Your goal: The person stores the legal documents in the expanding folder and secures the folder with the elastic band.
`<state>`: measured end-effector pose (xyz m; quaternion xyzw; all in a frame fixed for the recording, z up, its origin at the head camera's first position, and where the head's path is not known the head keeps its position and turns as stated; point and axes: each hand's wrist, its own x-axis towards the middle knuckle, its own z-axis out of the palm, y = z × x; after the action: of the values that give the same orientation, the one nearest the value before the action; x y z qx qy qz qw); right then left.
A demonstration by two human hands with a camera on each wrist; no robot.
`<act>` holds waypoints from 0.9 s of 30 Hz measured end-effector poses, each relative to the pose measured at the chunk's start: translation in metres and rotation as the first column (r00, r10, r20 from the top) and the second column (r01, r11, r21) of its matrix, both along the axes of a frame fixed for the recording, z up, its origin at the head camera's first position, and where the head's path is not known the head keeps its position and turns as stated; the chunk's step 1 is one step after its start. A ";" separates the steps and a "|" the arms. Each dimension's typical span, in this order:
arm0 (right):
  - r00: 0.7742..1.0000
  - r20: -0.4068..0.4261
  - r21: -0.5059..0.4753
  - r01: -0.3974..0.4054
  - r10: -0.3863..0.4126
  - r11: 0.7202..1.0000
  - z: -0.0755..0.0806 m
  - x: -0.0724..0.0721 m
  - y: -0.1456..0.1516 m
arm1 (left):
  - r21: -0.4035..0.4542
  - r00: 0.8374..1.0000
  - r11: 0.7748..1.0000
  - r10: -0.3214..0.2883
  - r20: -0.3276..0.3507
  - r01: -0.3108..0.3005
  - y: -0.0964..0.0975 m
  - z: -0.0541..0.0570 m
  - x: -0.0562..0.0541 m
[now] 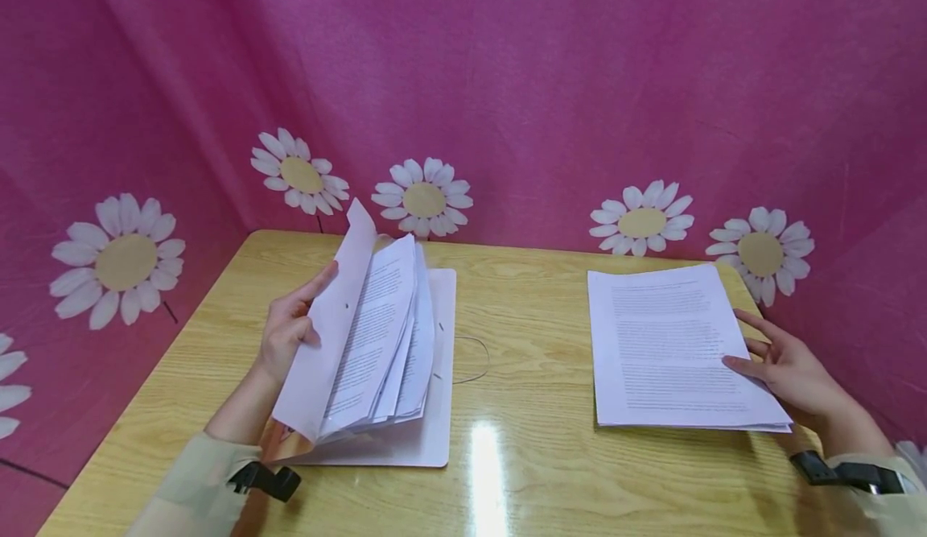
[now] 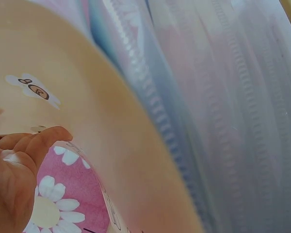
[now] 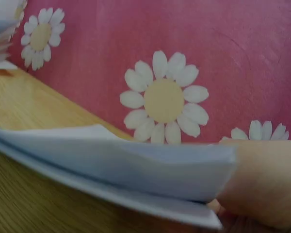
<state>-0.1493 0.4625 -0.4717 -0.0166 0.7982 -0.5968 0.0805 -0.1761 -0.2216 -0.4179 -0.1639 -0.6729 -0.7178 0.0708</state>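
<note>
On the left of the table lies a folder [image 1: 437,440], its front cover [image 1: 348,295] raised. My left hand [image 1: 286,332] grips the edge of that cover. White inside, the cover is peach outside with a cartoon print [image 2: 36,90]. Printed sheets [image 1: 372,311] fan out inside the folder. Clear sleeves [image 2: 223,107] with ribbed strips show in the left wrist view. My right hand [image 1: 793,372] holds a stack of printed paper [image 1: 662,352] by its right edge, thumb on top. In the right wrist view the stack's near edge lifts above the wood; the fingers beneath are partly hidden.
The wooden table [image 1: 536,344] runs back to a pink curtain [image 1: 507,102] printed with daisies, which also closes off the left side. A thin loop [image 1: 474,360] sticks out from the folder's right edge. Light glares on the tabletop near the front.
</note>
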 end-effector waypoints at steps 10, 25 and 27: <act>0.998 -0.062 -0.200 -0.009 -0.004 0.980 0.014 0.000 -0.033 | -0.002 1.000 1.000 -0.003 -0.011 0.003 0.000 -0.001 0.000; 0.979 -0.137 -0.275 -0.187 0.154 0.943 0.037 -0.009 -0.112 | 0.019 0.997 1.000 -0.005 -0.071 0.006 0.000 -0.004 -0.004; 0.977 -0.144 -0.270 -0.192 0.157 0.944 0.039 -0.010 -0.122 | 0.023 0.996 1.000 -0.009 -0.086 0.011 0.000 -0.005 -0.004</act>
<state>-0.1596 0.3409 -0.4324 -0.1347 0.7037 -0.6928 0.0816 -0.1802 -0.2218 -0.4229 -0.1970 -0.6601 -0.7183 0.0981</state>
